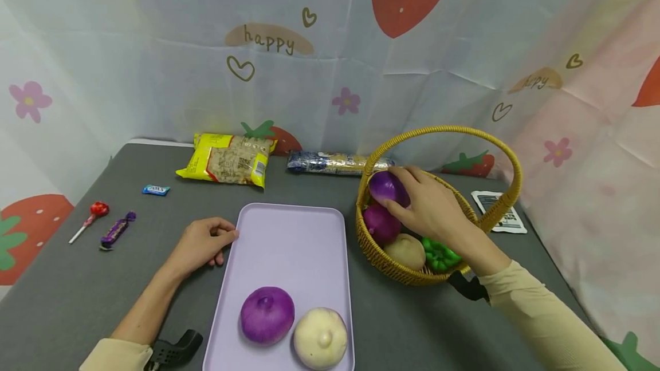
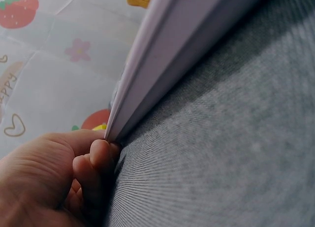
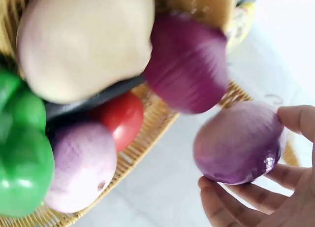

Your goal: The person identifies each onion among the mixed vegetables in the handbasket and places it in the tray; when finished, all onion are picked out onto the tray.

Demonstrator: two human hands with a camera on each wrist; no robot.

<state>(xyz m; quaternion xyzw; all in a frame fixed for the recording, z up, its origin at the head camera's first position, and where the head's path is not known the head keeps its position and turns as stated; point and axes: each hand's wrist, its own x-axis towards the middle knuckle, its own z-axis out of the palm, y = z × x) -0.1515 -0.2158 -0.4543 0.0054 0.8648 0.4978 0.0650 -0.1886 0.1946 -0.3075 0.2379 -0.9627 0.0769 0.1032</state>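
My left hand [image 1: 201,245] pinches the left rim of a lavender tray [image 1: 289,251] between thumb and fingers; the left wrist view shows that grip close up. On the tray's near end lie a purple onion [image 1: 267,315] and a whitish onion [image 1: 321,338]. My right hand [image 1: 433,202] reaches over a yellow wicker basket [image 1: 402,275], holding a round, glossy purple vegetable with paler patches [image 3: 238,143]. Inside the basket are a red onion [image 3: 187,64], a pale round vegetable [image 3: 88,45], a green bell pepper [image 3: 22,153], a pale purple vegetable [image 3: 83,163] and something red [image 3: 123,121].
A yellow snack bag [image 1: 229,159] and a long shiny packet [image 1: 330,163] lie along the back. At the left are a lollipop [image 1: 98,210], a purple wrapped candy [image 1: 117,231] and a small blue packet [image 1: 156,190]. A flat white-edged pouch [image 1: 507,222] sits behind the basket's arched handle [image 1: 446,129].
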